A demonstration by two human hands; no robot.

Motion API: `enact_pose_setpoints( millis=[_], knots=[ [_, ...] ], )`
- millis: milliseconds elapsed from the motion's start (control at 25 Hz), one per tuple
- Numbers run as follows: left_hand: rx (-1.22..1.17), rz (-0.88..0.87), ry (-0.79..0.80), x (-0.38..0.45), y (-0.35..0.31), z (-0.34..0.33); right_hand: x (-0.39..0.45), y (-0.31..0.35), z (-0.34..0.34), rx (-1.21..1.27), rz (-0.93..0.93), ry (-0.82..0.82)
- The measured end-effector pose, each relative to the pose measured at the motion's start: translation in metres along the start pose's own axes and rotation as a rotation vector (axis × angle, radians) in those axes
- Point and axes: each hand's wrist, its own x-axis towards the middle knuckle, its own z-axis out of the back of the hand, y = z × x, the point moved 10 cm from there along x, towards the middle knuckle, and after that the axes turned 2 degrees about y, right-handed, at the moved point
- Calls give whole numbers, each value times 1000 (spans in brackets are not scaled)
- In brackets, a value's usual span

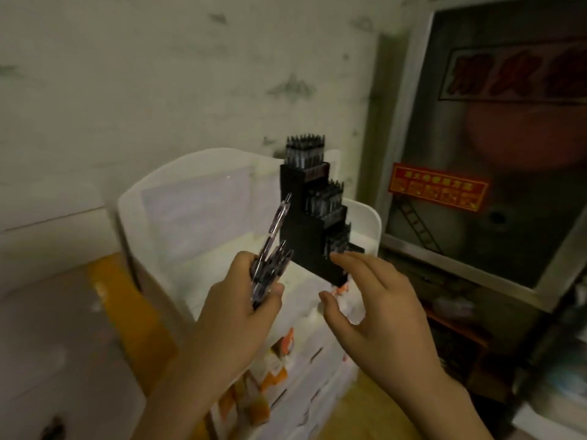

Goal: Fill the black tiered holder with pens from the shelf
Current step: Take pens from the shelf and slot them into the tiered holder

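The left hand (244,300) grips a bunch of pens (270,252) just left of the black holder (305,236). The right hand (374,300) is empty, fingers relaxed, touching the holder's lowest step.

a stationery stockroom or shop back room, by the look: stacked white boxes (317,350) of goods, a pen-filled black tiered holder (313,230), a stained wall (158,74), a fire-hose cabinet (495,138).

Stained white wall (158,74) behind, glass-fronted cabinet (495,154) with a red sticker (438,190) on the right, orange-white boxes (286,360) stacked below.
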Motion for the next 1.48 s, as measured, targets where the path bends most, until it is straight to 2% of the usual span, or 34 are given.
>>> enact_pose_setpoints(
  millis=[240, 440, 800, 1160, 1280, 1480],
  knots=[
    [-54, -61, 112, 28, -60, -113, 4, -116, 41, -75, -72, 20],
    [-82, -51, 174, 55, -69, -171, 17, -180, 39, -78, -134, -6],
    [-91, 7, 179, 159, -10, -243, 111, -258, -49, -75, -56, 78],
    [-68, 127, 190, 257, 46, -274, 218, -318, -141, 8, -21, 190],
    [-47, 171, 219, 271, 55, -294, 232, -343, -180, 207, -113, 337],
    [-54, 247, 228, 286, 65, -321, 262, -353, -224, 1049, -402, 501]
  ],
)
